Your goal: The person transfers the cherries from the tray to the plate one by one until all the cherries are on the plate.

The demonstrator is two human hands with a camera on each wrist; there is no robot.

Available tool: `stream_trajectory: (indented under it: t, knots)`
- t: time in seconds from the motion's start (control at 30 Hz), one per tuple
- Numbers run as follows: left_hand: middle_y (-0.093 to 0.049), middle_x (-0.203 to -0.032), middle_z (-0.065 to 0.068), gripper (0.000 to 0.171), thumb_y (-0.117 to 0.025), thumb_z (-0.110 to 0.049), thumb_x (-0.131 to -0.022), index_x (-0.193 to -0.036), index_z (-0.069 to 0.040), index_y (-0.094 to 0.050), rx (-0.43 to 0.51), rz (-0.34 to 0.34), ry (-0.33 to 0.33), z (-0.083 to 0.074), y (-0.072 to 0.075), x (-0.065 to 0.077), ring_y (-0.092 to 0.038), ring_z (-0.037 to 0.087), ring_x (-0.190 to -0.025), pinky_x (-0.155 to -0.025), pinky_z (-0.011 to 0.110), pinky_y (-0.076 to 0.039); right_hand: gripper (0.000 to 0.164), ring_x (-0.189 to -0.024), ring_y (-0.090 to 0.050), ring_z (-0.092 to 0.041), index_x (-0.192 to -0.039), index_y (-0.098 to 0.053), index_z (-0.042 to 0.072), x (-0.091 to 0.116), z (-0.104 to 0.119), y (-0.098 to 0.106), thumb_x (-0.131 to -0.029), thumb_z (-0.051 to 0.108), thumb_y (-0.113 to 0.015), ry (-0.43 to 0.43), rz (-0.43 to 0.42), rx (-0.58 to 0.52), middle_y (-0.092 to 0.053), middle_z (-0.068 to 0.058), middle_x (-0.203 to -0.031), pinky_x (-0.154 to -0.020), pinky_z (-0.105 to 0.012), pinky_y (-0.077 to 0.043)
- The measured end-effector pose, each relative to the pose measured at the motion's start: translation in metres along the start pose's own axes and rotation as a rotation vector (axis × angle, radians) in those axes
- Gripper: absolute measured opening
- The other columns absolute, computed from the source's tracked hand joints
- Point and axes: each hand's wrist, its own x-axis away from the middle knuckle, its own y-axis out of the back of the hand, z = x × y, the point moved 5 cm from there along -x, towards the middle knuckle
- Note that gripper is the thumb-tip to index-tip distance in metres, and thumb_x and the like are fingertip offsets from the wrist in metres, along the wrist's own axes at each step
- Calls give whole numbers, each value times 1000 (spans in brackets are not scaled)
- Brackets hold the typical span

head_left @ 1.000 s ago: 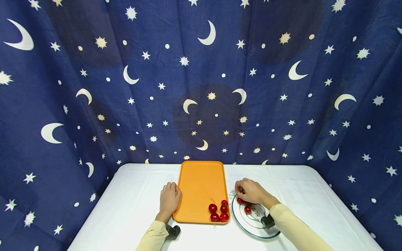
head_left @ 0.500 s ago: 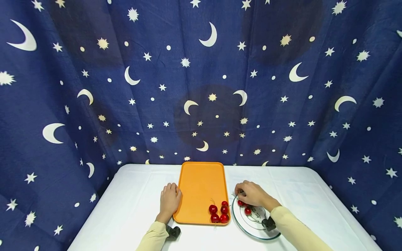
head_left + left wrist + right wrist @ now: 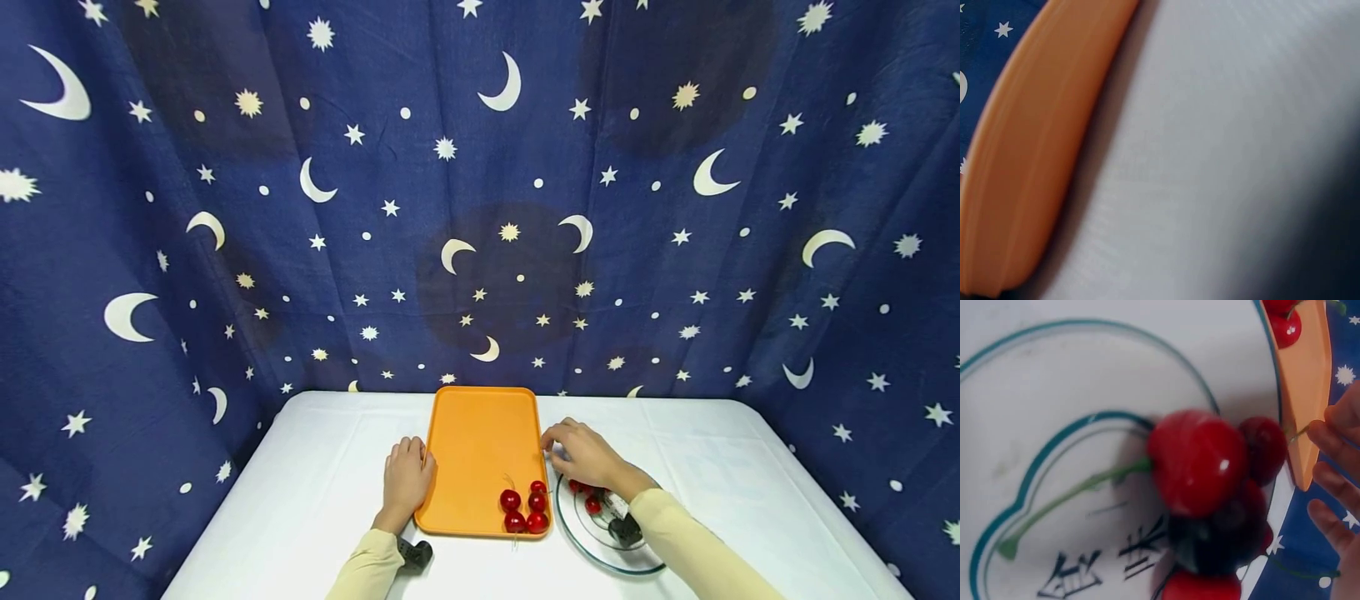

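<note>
Head view, items listed. One flat rectangular orange tray (image 3: pixel 483 442) with a raised rim, on a white cloth-covered table (image 3: pixel 322 492). Near right corner of the tray: five glossy red cherries (image 3: pixel 514 522), some with thin stems. Just beside, on the right: one round white plate (image 3: pixel 588 537) with teal rings and dark characters, bearing further cherries.

Right wrist view, plate contents: one bright red cherry (image 3: pixel 1197 462), its green stem lying inward; one smaller dark red cherry (image 3: pixel 1264 450) towards the rim; others partly hidden or blurred.

Left hand (image 3: pixel 407 479): against the tray's left edge; whether gripping or merely resting cannot be told.

Right hand (image 3: pixel 585 454): above the plate's far side, near the tray rim; fingers loosely bent and spaced, no fruit seen in them.

Handling note, by judgement: cherries appear to be the work. Pinch one lightly at its sides, clear of neighbouring stems; lower rather than drop it, since round fruit may roll; steady the tray with the other hand.
</note>
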Motion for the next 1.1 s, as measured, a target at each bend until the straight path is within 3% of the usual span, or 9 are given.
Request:
stream_trajectory:
  t: [0.27,0.43,0.63,0.73,0.83,0.97,1.1]
  knots:
    - [-37,-77,0,20,-61,-18,-92,-79,-13,-47,1,-89,-55,1,-3,1,-35,18,-72,-68,33,-27,14,-96,-59,-14,-100,-72,17,-9,11,-2,-86,14,-71,18,7,10,-70,7,-94,-86,-40,-50]
    - [-40,-79,2,20,-58,-20,-94,-80,-13,-47,4,-62,-30,4,-6,0,-37,20,-74,-70,34,-29,14,-95,-58,-13,-102,-73,16,-16,18,-3,-88,14,-70,21,19,-6,-70,8,-93,-85,-38,-49]
    - [-40,-79,1,20,-62,-17,-93,-80,-12,-48,9,-38,-19,0,0,-1,-37,19,-74,-69,34,-29,16,-84,-55,-7,-103,-73,16,-22,30,-10,-88,15,-70,39,51,-31,-69,8,-89,-78,-29,-47]
    - [-40,-79,2,20,-62,-16,-94,-80,-12,-48,6,-22,-11,-2,2,0,-36,18,-74,-69,34,-28,17,-79,-53,-5,-105,-73,17,-25,36,-14,-88,18,-68,44,89,-32,-69,7,-88,-75,-27,-47]
    - [-39,-78,1,20,-62,-17,-93,-79,-12,-48,-2,-54,-31,-2,3,0,-36,18,-73,-68,34,-28,17,-77,-53,-5,-106,-72,17,-28,41,-17,-89,20,-68,46,141,-45,-70,7,-88,-75,-27,-47]
    - [-39,-78,1,19,-60,-18,-93,-80,-12,-48,-3,-108,-70,-2,3,2,-35,19,-72,-67,35,-28,16,-69,-51,-2,-107,-71,16,-31,46,-25,-94,24,-68,29,244,-93,-65,10,-76,-69,-24,-45]
    - [-39,-78,1,19,-60,-18,-93,-80,-12,-48,0,-102,-69,-3,2,3,-36,19,-72,-67,34,-28,15,-63,-49,1,-107,-70,17,-32,49,-31,-96,27,-67,-6,308,-127,-57,14,-68,-65,-21,-43]
